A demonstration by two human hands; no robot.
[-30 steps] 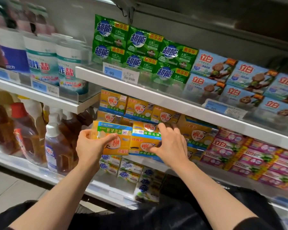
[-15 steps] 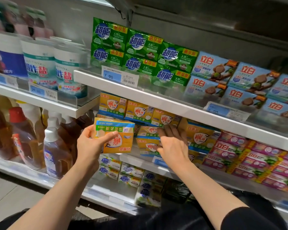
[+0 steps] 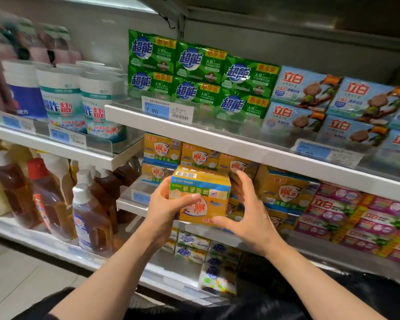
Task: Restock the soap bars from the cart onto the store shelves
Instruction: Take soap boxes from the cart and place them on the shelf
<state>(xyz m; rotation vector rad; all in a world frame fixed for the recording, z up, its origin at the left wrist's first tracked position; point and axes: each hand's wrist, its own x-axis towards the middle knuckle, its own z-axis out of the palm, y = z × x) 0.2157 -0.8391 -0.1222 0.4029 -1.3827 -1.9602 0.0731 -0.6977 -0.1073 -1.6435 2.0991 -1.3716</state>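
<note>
**A:** Why was the yellow soap pack (image 3: 200,195) held out in front of the middle shelf (image 3: 275,155) rather than resting on it?

**B:** It looked like a placement not yet finished. The left hand (image 3: 165,210) gripped the pack's left end, thumb across the front face and fingers (image 3: 164,188) curled behind, carrying its weight just beside the shelf lip. The print faced the camera upside down, so I judged it would need turning, or would go in label-down.

**A:** And the right hand (image 3: 245,212)?

**B:** Its fingers were spread apart and fairly straight. The thumb touched the pack's lower right corner; the fingertips (image 3: 239,175) reached past it toward the stacked yellow packs (image 3: 162,151) behind, probably to steady them or keep a slot clear.

**A:** Why that spot?

**B:** Matching yellow packs sat there, under the green soap packs (image 3: 194,72). The bottles (image 3: 90,215) to the left were another product.
</note>
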